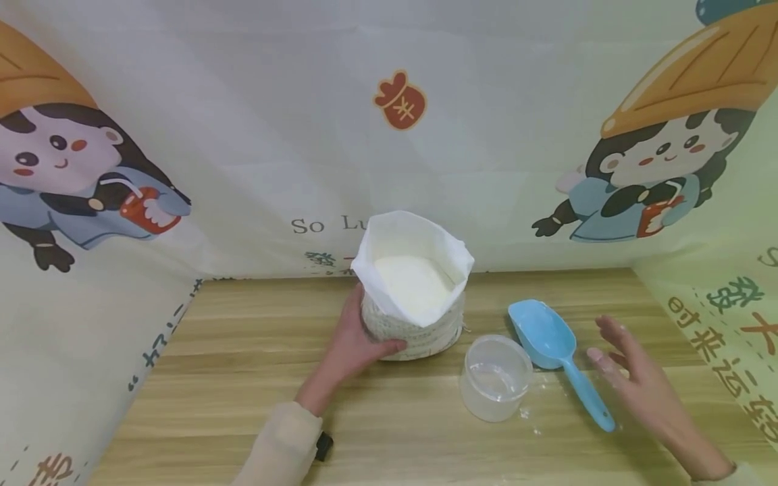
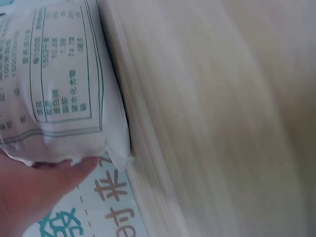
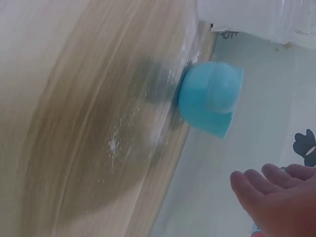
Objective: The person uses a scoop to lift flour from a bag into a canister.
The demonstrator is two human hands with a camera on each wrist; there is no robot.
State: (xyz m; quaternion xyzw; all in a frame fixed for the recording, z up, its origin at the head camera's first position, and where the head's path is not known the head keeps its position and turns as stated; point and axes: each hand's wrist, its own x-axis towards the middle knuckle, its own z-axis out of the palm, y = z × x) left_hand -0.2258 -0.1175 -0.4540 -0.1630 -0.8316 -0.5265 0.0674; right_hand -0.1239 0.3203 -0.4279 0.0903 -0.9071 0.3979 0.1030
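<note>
1. By the left hand (image 1: 354, 341), the printed white sack (image 1: 428, 341) is gripped at its left side, thumb across the front; a steady, light hold is called for, so that the mouth is not squeezed.
2. The right hand (image 1: 644, 385) is held with fingers extended and nothing grasped, near the light-blue plastic scoop (image 1: 550, 337); if lifted, it is best taken by the handle.
3. The short, round, clear plastic tub (image 1: 486, 405), standing between sack and scoop on the wood-grain tabletop (image 1: 243, 371), should not be knocked.
4. The pale powder (image 1: 413, 283) inside the sack should be disturbed gently, lest it spill.
</note>
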